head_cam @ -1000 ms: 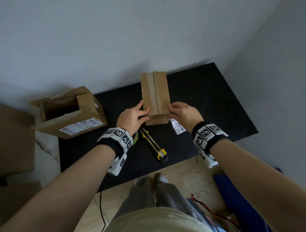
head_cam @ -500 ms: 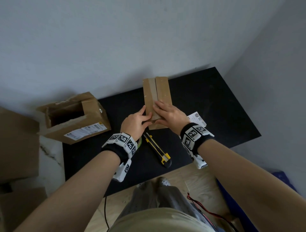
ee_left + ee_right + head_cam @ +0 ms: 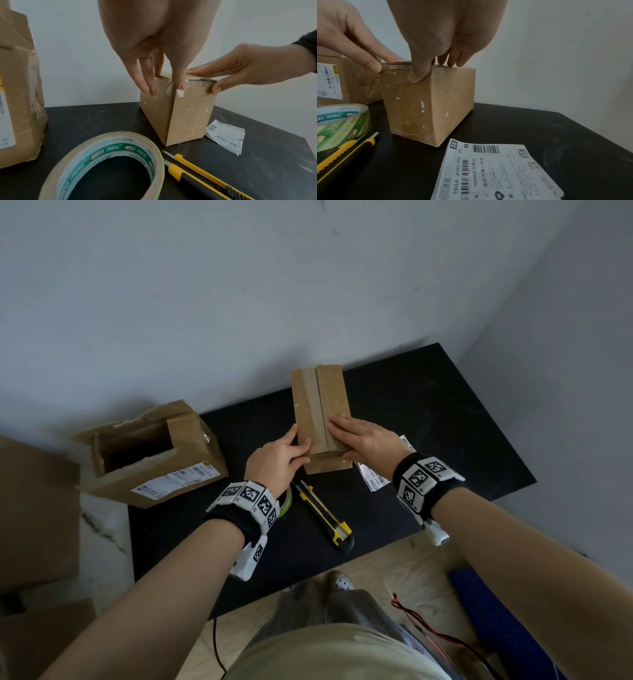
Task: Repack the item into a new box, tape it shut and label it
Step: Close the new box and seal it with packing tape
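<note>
A small brown box (image 3: pixel 305 398) stands in the middle of the black table (image 3: pixel 428 422), with a strip of tape along its top seam. My left hand (image 3: pixel 281 457) is at its near left corner: straight fingers lie down the left side (image 3: pixel 147 81) and the thumb sits on the near top edge. My right hand (image 3: pixel 363 436) lies flat on the right top flap, its thumb (image 3: pixel 418 75) pressing on the near face over the tape end. A white shipping label (image 3: pixel 375 479) lies loose on the table right of the box (image 3: pixel 496 173).
A torn, open old box (image 3: pixel 147 453) with a label lies at the table's left end. A tape roll (image 3: pixel 109 162) lies under my left wrist, and a yellow utility knife (image 3: pixel 325 515) beside it near the front edge. Walls bound the table behind and right.
My right hand left the box's near right corner, went onto the top seam, and now rests flat on the right flap. The left hand stayed at the near left corner.
</note>
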`<act>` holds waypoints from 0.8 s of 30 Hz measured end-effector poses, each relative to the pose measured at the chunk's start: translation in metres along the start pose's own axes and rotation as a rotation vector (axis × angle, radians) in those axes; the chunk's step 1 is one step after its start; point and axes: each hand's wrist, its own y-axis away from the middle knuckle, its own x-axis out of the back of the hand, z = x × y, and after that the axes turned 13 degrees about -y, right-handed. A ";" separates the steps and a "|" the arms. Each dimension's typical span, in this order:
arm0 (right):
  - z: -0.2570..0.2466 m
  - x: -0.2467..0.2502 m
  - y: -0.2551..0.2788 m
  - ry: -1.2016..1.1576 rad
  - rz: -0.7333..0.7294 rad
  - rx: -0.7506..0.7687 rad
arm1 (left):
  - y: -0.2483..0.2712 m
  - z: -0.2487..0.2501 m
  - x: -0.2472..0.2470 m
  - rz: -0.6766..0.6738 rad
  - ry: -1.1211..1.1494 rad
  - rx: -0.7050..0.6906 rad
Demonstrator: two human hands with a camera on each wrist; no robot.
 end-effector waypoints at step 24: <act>-0.005 0.004 -0.007 -0.187 0.220 -0.235 | -0.021 0.026 0.012 -0.062 -0.059 0.318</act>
